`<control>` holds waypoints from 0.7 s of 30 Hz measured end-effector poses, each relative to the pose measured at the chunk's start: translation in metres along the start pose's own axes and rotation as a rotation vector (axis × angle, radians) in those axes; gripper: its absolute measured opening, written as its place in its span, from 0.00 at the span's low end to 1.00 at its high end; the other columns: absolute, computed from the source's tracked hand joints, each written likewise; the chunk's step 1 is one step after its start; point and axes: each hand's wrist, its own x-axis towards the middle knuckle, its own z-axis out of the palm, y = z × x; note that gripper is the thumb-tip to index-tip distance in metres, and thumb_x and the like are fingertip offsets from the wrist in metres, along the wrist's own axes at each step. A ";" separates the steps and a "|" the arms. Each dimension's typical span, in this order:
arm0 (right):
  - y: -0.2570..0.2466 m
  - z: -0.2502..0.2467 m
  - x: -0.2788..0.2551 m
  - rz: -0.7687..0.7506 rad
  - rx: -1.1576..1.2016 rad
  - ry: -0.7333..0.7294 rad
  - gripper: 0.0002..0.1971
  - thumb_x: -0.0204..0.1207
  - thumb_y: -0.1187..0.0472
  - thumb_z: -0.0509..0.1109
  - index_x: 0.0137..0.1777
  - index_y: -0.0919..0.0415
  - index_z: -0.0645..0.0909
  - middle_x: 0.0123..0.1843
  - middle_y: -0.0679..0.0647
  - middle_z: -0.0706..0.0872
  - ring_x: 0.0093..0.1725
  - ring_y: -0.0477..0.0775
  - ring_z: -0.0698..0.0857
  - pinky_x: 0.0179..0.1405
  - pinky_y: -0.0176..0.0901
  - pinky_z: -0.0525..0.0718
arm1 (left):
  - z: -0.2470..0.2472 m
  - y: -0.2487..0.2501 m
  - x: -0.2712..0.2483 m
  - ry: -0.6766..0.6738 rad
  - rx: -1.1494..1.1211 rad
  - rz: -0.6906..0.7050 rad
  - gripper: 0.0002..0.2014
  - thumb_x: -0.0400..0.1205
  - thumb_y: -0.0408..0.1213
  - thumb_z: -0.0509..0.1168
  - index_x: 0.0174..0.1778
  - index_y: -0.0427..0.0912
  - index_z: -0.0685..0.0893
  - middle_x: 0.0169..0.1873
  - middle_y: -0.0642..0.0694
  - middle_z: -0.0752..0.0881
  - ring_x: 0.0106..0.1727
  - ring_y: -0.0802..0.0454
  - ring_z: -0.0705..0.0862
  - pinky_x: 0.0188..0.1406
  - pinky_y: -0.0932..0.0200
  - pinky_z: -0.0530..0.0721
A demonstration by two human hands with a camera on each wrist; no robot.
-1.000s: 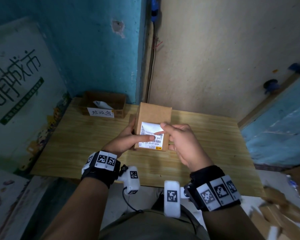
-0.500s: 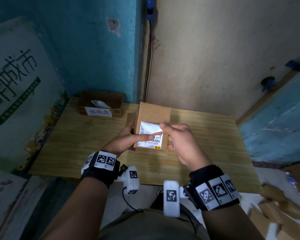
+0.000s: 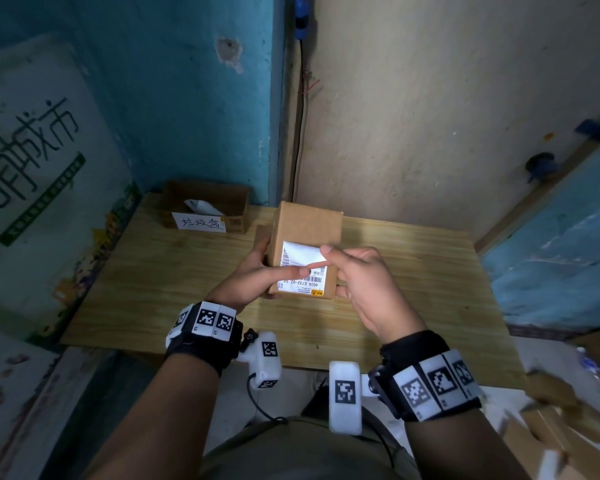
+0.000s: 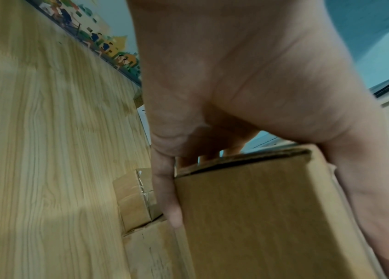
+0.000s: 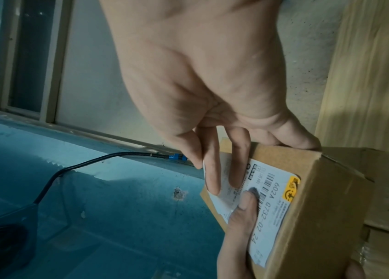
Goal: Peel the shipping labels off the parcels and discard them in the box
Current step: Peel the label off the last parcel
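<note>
Change: peeled flap of the label slightly longer than half a second back; parcel and both hands otherwise in the same place.
Tabletop [image 3: 174,289]: pale wood grain, carrying everything; hands working over its middle, nearer the back edge.
Discard box [image 3: 238,206]: open brown carton at the back left corner, handwritten tag on its front, one crumpled white scrap inside.
Parcel [image 3: 305,233]: small brown carton, held tilted up off the tabletop, labelled face toward the head camera; likely light and stiff, corners easily dented.
Other cartons [image 4: 136,198]: at least two, lying just behind the parcel, mostly hidden in the head view.
Left hand [image 3: 257,278]: wrapped round the parcel's left side, thumb pressed flat on the still-stuck part of the label.
Right hand [image 3: 361,282]: thumb and forefinger pinching the lifted flap, remaining fingers braced on the parcel's right edge.
Label [image 3: 303,268]: white, barcoded, upper portion folded over and blank-backed; thin, tear-prone paper, best taken low at the peel line.
Hard to make out: small print on the label; adhesive strength; cartons at bottom right blurred.
</note>
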 end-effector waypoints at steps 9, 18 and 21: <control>0.003 -0.005 0.002 -0.003 0.014 -0.012 0.16 0.83 0.59 0.72 0.34 0.55 0.95 0.46 0.64 0.94 0.56 0.71 0.91 0.68 0.72 0.82 | 0.005 0.003 -0.002 0.016 -0.001 -0.007 0.42 0.61 0.52 0.82 0.71 0.63 0.71 0.56 0.54 0.90 0.57 0.50 0.90 0.55 0.39 0.89; 0.012 -0.004 0.007 -0.029 0.067 -0.013 0.10 0.77 0.56 0.75 0.39 0.58 0.95 0.49 0.64 0.94 0.59 0.71 0.90 0.70 0.75 0.80 | 0.007 0.002 -0.001 0.065 -0.072 -0.018 0.50 0.56 0.52 0.84 0.75 0.55 0.70 0.58 0.51 0.90 0.57 0.49 0.90 0.60 0.36 0.87; 0.012 -0.002 0.008 -0.035 0.065 -0.042 0.11 0.72 0.51 0.74 0.39 0.56 0.95 0.51 0.61 0.95 0.63 0.67 0.89 0.75 0.72 0.76 | 0.005 0.002 -0.003 0.070 -0.083 -0.016 0.50 0.56 0.51 0.84 0.74 0.54 0.70 0.58 0.51 0.90 0.58 0.49 0.90 0.63 0.36 0.85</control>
